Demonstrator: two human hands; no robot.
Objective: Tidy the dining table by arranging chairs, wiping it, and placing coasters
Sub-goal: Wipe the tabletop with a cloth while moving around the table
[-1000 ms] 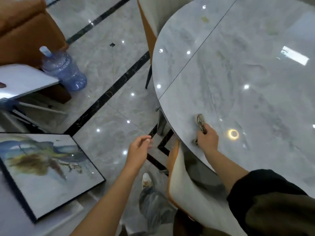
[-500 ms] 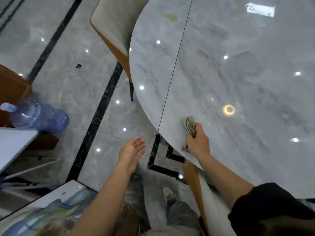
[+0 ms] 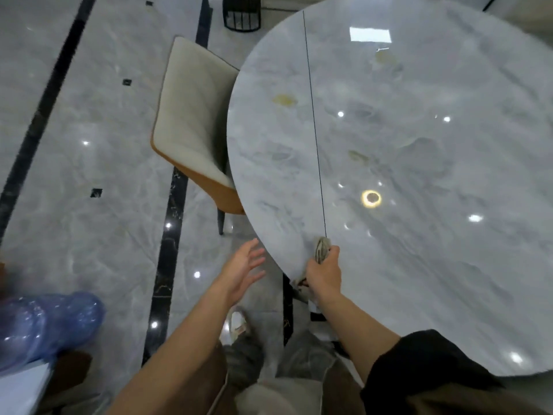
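A round grey marble table (image 3: 419, 265) fills the right side, with a thin seam running down it. My right hand (image 3: 324, 272) grips a crumpled grey cloth (image 3: 321, 248) against the table's near edge, at the foot of the seam. My left hand (image 3: 244, 271) hovers open over the floor just left of the table edge, fingers spread and holding nothing. A cream chair with an orange shell (image 3: 191, 130) is tucked against the table's left side. Yellowish stains (image 3: 284, 100) mark the tabletop.
A blue water jug (image 3: 45, 322) lies at the lower left beside a white board edge (image 3: 21, 387). A black wire stand (image 3: 242, 13) sits on the floor at the top. The marble floor has black inlay stripes (image 3: 167, 265). My legs and a shoe (image 3: 238, 324) are below.
The view has swung right and up, bringing more of the table and the cream chair into sight. My right hand keeps gripping the cloth at the table edge; my left hand has opened wider.
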